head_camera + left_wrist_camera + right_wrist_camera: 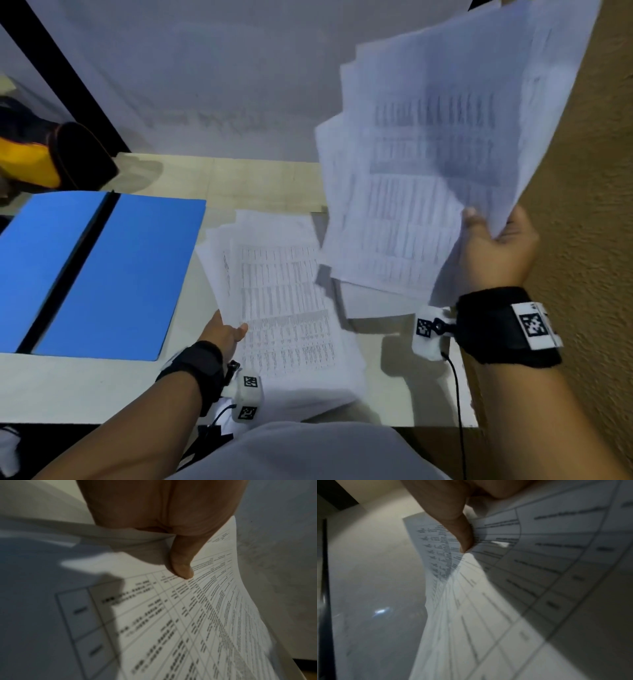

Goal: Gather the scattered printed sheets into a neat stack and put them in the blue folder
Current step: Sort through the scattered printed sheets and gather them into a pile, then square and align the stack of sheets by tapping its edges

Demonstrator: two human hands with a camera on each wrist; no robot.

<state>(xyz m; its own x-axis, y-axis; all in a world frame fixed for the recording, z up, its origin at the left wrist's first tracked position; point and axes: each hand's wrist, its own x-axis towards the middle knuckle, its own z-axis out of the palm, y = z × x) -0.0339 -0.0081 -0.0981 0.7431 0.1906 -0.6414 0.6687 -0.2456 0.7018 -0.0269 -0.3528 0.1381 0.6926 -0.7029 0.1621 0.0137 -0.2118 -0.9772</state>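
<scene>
Head view looks down over table [102, 387], wrist views close, all sharing printed sheets [284, 301].

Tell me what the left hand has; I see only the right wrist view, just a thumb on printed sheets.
Observer: The left hand pinches a second bundle of sheets, thumb on top, low over the table.
Operator: Report where the folder is.
Observer: The blue folder lies open on the table, left of that bundle.
Operator: Say how my bundle sits.
Observer: The right hand holds the fanned sheets raised, by their lower corner.
Operator: Check under them.
Observer: A few more loose sheets lie on the table there.
</scene>
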